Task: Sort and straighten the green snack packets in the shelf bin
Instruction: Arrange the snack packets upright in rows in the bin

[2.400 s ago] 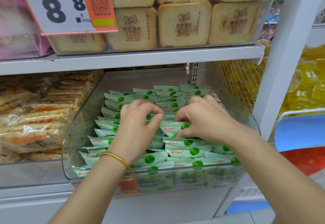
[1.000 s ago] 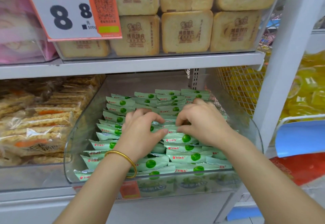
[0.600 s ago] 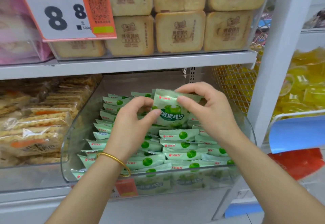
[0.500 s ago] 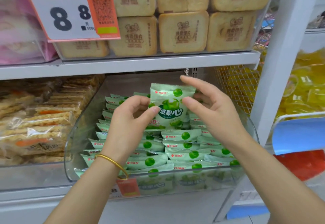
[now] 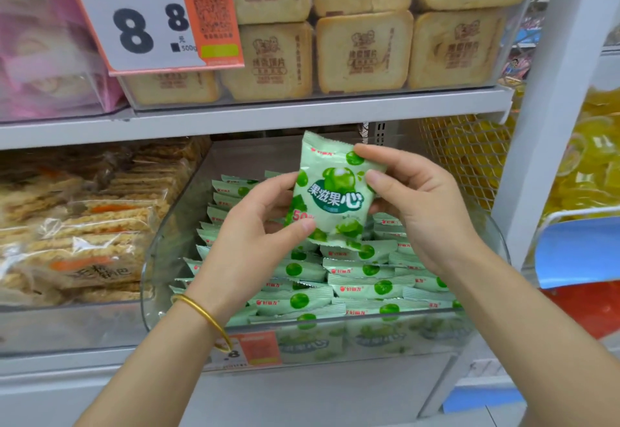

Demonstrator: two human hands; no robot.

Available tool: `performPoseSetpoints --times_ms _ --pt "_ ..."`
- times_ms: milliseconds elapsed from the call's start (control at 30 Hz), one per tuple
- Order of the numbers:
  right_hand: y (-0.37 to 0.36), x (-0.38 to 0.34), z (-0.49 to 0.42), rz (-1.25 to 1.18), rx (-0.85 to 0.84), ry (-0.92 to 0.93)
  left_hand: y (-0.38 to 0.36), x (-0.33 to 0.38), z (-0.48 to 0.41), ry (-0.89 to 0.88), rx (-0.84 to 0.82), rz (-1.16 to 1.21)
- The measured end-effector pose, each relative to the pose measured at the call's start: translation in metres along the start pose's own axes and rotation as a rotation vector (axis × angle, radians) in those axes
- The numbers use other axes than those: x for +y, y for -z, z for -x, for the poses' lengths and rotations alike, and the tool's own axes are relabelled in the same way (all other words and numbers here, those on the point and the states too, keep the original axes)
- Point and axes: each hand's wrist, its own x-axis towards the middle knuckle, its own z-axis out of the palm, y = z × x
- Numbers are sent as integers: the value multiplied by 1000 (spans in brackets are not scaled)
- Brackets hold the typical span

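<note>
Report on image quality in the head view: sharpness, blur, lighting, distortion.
Head view: the packet between left hand and right hand is sharp, its print legible. Head view: the pink packs are hazy, and packets behind the clear front of the bin look smeared. Head view: light is soft and even, no hard shadows; the shelf slopes and the post leans, a wide-angle effect.

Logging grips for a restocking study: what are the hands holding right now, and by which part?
One green snack packet: left hand pinches its lower-left corner, right hand its upper-right edge.
</note>
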Motion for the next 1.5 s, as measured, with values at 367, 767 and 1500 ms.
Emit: performPoseSetpoints --times_ms 367,767,1500 --pt "2 6 3 -48 -138 -161 6 -3 4 73 -69 103" --pt "1 4 8 -58 13 -164 -5 -6 9 -290 153 -514" --pt "1 -1 10 50 -94 19 2 2 9 35 76 79"
